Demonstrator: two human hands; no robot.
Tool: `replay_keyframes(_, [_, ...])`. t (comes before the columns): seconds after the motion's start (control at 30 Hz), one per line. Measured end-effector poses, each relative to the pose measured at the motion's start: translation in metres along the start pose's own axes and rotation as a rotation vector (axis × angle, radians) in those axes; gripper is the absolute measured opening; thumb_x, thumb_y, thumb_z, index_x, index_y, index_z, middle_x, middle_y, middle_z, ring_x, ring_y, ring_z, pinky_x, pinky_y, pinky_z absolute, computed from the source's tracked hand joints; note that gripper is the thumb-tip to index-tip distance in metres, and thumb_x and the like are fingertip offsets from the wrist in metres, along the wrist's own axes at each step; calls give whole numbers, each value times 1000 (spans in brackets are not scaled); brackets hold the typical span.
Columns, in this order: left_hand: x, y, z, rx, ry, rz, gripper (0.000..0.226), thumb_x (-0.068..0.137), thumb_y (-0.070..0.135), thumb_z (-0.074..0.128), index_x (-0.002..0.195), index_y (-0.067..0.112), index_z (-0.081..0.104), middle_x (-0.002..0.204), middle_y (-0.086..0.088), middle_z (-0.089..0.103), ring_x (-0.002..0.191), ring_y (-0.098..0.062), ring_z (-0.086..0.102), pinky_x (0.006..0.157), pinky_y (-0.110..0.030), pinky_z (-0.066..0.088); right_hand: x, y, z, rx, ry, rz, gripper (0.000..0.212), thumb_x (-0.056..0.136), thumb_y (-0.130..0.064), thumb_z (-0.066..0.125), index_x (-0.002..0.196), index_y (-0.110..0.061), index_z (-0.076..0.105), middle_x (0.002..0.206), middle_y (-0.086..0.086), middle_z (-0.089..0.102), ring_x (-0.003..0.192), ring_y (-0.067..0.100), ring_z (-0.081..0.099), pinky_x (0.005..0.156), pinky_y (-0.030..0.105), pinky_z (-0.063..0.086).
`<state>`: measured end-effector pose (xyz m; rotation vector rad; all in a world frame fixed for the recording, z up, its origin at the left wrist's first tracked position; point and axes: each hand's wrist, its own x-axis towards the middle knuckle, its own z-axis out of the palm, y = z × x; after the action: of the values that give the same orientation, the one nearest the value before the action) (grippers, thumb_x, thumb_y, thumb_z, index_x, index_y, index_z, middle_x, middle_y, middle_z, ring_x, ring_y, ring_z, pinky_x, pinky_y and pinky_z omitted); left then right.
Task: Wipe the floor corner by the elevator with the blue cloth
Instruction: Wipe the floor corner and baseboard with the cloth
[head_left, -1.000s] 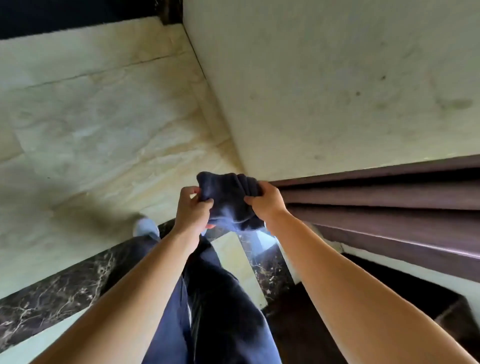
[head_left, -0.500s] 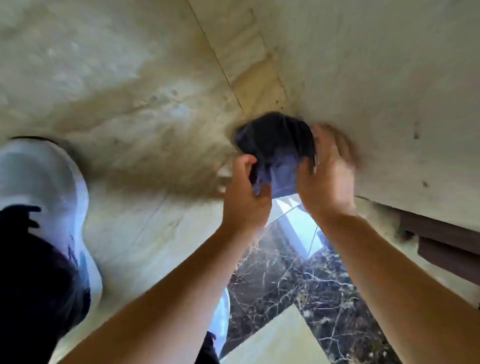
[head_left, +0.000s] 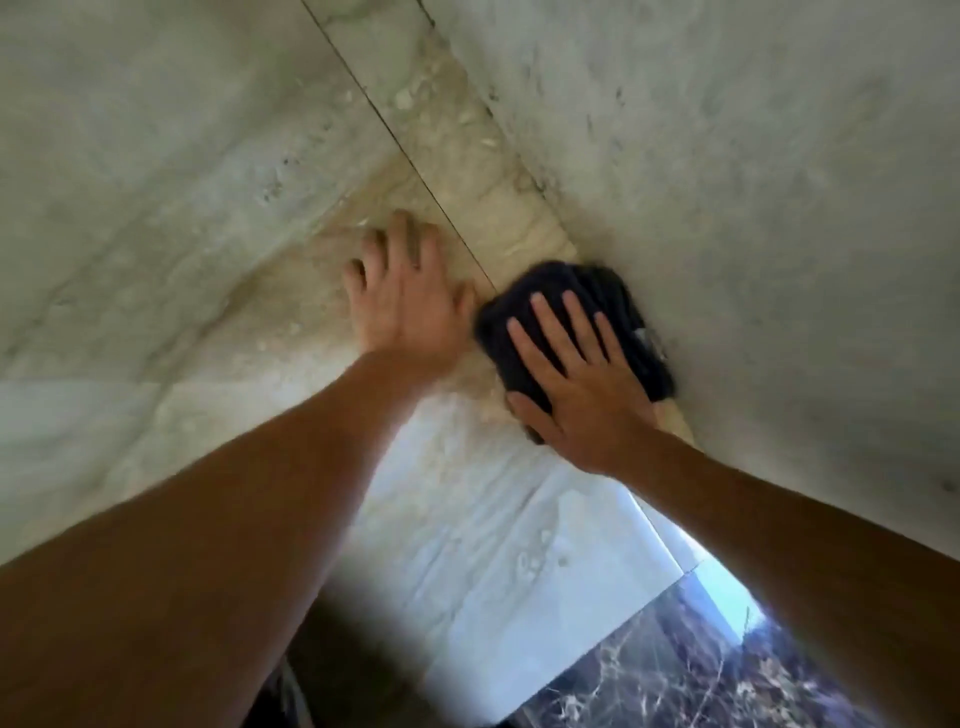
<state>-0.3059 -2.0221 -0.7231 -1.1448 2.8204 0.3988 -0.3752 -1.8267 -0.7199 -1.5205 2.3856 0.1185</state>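
The right hand (head_left: 576, 395) is lying flat, fingers spread, pressing the blue cloth (head_left: 571, 317) onto the floor (head_left: 208, 218) against the wall (head_left: 779, 182). The left hand (head_left: 405, 301) is resting open and empty just beside it.

Pale marble floor (head_left: 156, 208), blue cloth (head_left: 613, 301) and flat left hand (head_left: 405, 306) on it.

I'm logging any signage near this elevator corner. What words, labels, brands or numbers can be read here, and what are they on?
None: no readable text shows in this view.
blue cloth: a small pale patch at its right edge might be a tag, too blurred to read.
right hand lies flat on the cloth, left hand flat on the floor; neither bears writing.
wall: only specks and stains.
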Motion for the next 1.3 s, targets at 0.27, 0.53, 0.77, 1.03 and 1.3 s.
replay_keyframes(0.27, [46,-76,10,86,49,-50,82,90,71,20,155,22,15,166,-19,5,151,-44,0,118,-61,2,180,-21,-28,-26,109,-22,63,101,-54,12,159,-29,10,169,12,8,155,37,4,124,52,9])
replay_keyframes(0.53, [76,-112,-14,50,13,-52,87,87,73,26,156,21,14,166,-18,-1,151,-42,-5,119,-62,0,16,-42,14,25,-53,113,65,101,-57,25,159,-31,10,169,14,6,153,42,8,120,58,11])
replay_keyframes(0.77, [139,-143,-41,69,-13,-132,86,88,71,27,157,24,9,166,-15,-5,151,-44,-6,120,-62,1,247,-39,-48,90,-46,38,66,95,-65,6,153,-40,-15,167,8,-20,152,38,-18,119,57,-8])
replay_keyframes(1.03, [199,-190,-86,200,-197,-47,85,90,70,28,156,28,-4,166,-11,-14,146,-56,-4,114,-70,17,327,-54,-82,71,-280,81,67,96,-64,7,144,-42,-34,154,5,-48,142,36,-42,116,57,-18])
replay_keyframes(1.3, [267,-235,-91,119,-51,-251,103,74,87,14,157,28,1,166,-15,-11,146,-55,-11,111,-75,0,382,-54,-95,30,-228,40,65,92,-68,4,140,-49,-36,158,2,-43,145,33,-37,117,55,-15])
